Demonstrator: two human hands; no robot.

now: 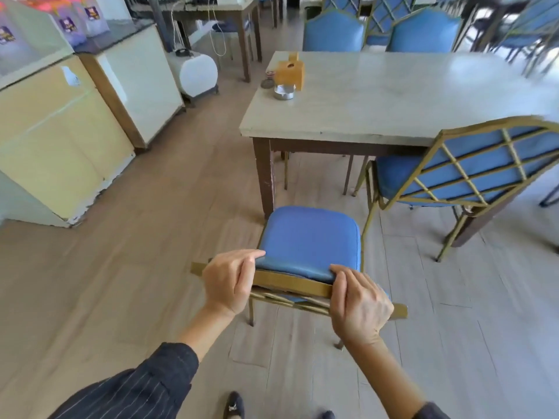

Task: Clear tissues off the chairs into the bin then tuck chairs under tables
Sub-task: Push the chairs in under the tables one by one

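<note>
Both hands grip the top rail of the chair (308, 237). Left hand (228, 278) is closed over the rail's left end, fingers curled onto the blue back pad; right hand (358, 300) is clamped over the right end the same way. The chair stands on the floor, its seat facing the near left corner of the surface (393, 95), front edge close to the table leg (264, 176), not yet under. No tissue shows on this seat, and no bin is in view.

Handling, as a guess: the metal frame is stiff, moderately light and should slide on the wood floor; the padded vinyl is soft and a bit slick, so the rail itself is the better hold, one hand at each end to keep the chair from twisting.

In the way: the table leg sits almost in line with the seat's left front corner, so the chair likely needs shifting right before pushing in. A second chair (465, 170) stands just to the right, seat partly under the surface, leaving a narrow gap. On the surface's far left corner sit an orange holder (290, 71) and a metal ashtray (283, 92), well clear. A counter (60, 131) stands to the left across the aisle.
</note>
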